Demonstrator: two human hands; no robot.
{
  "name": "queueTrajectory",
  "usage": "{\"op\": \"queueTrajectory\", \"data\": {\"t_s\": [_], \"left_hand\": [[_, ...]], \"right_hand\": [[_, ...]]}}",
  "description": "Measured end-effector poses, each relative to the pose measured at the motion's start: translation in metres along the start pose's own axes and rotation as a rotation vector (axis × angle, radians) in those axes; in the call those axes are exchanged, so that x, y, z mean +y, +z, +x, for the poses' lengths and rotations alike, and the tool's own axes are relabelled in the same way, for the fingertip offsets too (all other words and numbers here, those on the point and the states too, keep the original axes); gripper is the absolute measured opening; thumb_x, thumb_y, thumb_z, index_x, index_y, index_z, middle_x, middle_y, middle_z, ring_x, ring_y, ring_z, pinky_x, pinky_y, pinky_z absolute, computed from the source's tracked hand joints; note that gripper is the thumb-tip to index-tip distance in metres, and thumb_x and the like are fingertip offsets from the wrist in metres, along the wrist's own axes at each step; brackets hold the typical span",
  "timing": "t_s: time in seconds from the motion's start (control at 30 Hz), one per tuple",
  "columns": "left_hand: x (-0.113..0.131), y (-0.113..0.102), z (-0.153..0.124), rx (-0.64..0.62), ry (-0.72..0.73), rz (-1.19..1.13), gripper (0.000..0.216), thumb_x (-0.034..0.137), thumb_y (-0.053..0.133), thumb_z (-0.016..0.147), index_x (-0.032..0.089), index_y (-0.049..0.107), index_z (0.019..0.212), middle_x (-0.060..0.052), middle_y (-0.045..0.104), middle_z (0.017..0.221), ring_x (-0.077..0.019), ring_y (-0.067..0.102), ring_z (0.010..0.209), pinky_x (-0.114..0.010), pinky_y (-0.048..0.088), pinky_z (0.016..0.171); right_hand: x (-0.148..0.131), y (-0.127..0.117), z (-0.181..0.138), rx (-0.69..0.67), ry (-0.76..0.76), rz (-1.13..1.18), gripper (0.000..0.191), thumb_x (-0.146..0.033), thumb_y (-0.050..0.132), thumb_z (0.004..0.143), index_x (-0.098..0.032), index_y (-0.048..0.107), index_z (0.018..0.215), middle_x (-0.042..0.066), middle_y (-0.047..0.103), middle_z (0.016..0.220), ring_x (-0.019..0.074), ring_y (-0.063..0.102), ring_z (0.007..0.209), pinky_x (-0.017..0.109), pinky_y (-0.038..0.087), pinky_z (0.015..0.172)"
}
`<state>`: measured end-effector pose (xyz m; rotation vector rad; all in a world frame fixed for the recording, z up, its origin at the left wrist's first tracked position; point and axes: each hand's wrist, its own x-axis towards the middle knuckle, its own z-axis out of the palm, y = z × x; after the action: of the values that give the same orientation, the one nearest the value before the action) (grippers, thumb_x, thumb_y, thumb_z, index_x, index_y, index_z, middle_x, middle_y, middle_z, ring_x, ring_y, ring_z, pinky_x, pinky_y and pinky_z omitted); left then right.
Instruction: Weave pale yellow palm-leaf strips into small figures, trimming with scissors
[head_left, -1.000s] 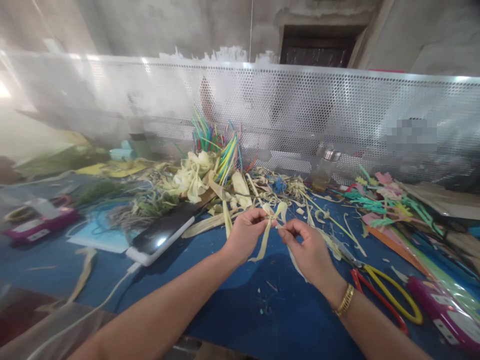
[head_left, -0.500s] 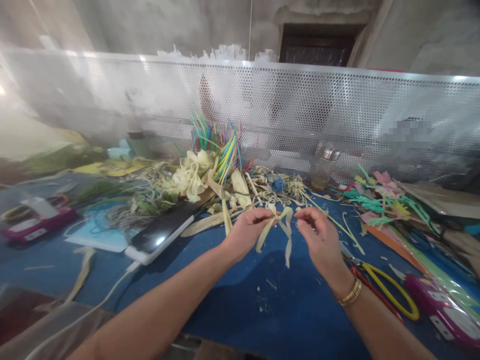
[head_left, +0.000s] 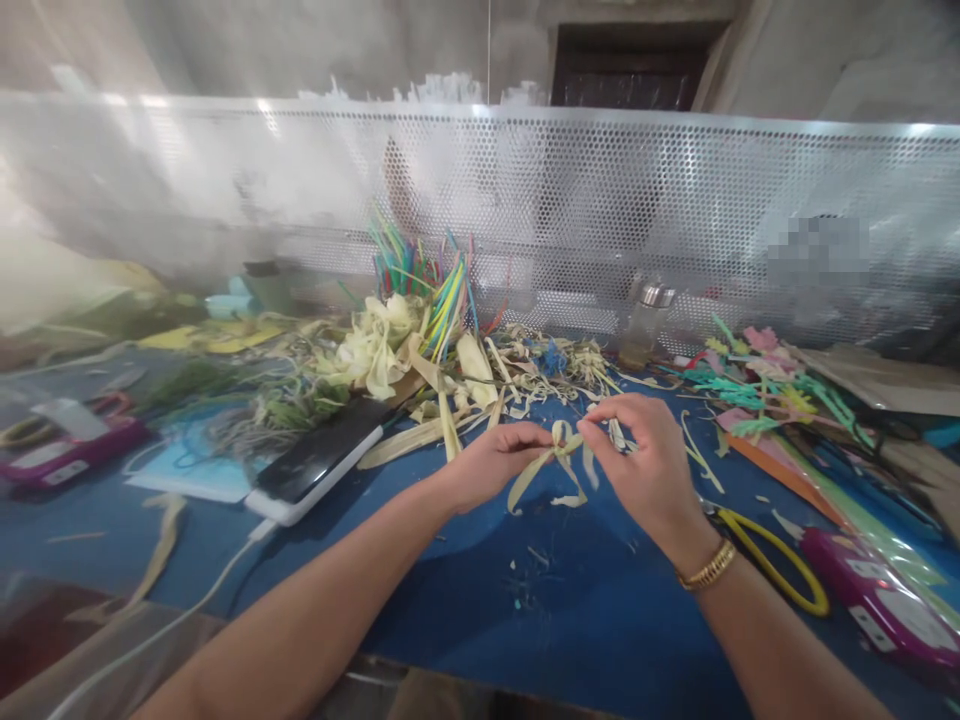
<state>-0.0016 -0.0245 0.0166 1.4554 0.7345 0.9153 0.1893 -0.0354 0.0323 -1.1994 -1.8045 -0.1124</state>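
Observation:
Above the middle of the blue table, a small bow of pale dried husk strips hangs between my two hands. My left hand pinches its left side between thumb and forefinger. On the other side my right hand, with a gold bracelet at the wrist, closes thumb and fingertips on the bow's right part. Loose strip ends dangle below the knot. Part of the bow is hidden behind my right fingertips. Partly under my right wrist lie scissors with a yellow handle.
Behind my hands lies a heap of dried husks with coloured pipe cleaners. A phone on a white power bank sits at left, its cable crossing the table. A glass bottle stands before the perforated metal screen. Purple power strips lie at right and left.
My right hand has moved left and closed on the bow, where before its fingers were apart from it. The strip ends hang differently. The view has shifted slightly.

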Motion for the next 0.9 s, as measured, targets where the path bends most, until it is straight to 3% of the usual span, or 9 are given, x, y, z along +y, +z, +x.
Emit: {"op": "queueTrajectory", "data": {"t_s": [0.13, 0.37, 0.5, 0.63, 0.9], "left_hand": [[-0.001, -0.003, 0.002, 0.058, 0.002, -0.048, 0.024, 0.035, 0.071, 0.073, 0.016, 0.063, 0.085, 0.001, 0.058, 0.073, -0.0079, 0.049, 0.063, -0.020, 0.038, 0.061], [-0.003, -0.001, 0.005, 0.175, 0.029, -0.125, 0.025, 0.033, 0.073, 0.070, 0.015, 0.059, 0.082, 0.001, 0.060, 0.068, -0.0076, 0.053, 0.060, -0.019, 0.040, 0.058], [-0.001, 0.001, 0.005, 0.247, 0.062, -0.143, 0.024, 0.032, 0.075, 0.068, 0.015, 0.062, 0.079, 0.001, 0.062, 0.068, -0.0089, 0.055, 0.062, -0.021, 0.042, 0.061], [-0.002, 0.000, 0.005, 0.252, 0.055, -0.097, 0.022, 0.031, 0.073, 0.069, 0.014, 0.064, 0.079, 0.000, 0.062, 0.065, -0.0082, 0.052, 0.056, -0.020, 0.040, 0.056], [-0.009, 0.008, 0.004, 0.305, -0.005, -0.156, 0.023, 0.034, 0.075, 0.066, 0.013, 0.067, 0.073, 0.000, 0.061, 0.060, -0.0078, 0.049, 0.051, -0.020, 0.037, 0.050]], "right_hand": [[-0.005, -0.002, -0.001, -0.171, -0.030, 0.077, 0.016, -0.033, 0.054, 0.085, -0.025, 0.065, 0.077, 0.002, 0.068, 0.084, 0.0215, 0.058, 0.087, 0.038, 0.038, 0.085], [-0.009, 0.005, -0.005, -0.348, 0.173, 0.275, 0.017, -0.034, 0.053, 0.086, -0.022, 0.063, 0.082, 0.003, 0.066, 0.080, 0.0181, 0.057, 0.078, 0.030, 0.041, 0.071], [-0.009, 0.007, -0.005, -0.430, 0.305, 0.430, 0.024, -0.038, 0.052, 0.086, -0.020, 0.064, 0.076, 0.002, 0.065, 0.077, 0.0163, 0.057, 0.074, 0.028, 0.042, 0.071], [-0.010, 0.008, -0.005, -0.433, 0.404, 0.543, 0.021, -0.037, 0.056, 0.083, -0.020, 0.066, 0.076, 0.000, 0.063, 0.074, 0.0148, 0.055, 0.072, 0.027, 0.042, 0.070], [-0.018, 0.006, -0.005, -0.375, 0.422, 0.480, 0.015, -0.031, 0.060, 0.080, -0.020, 0.065, 0.072, -0.001, 0.064, 0.071, 0.0132, 0.054, 0.068, 0.026, 0.042, 0.069]]}}
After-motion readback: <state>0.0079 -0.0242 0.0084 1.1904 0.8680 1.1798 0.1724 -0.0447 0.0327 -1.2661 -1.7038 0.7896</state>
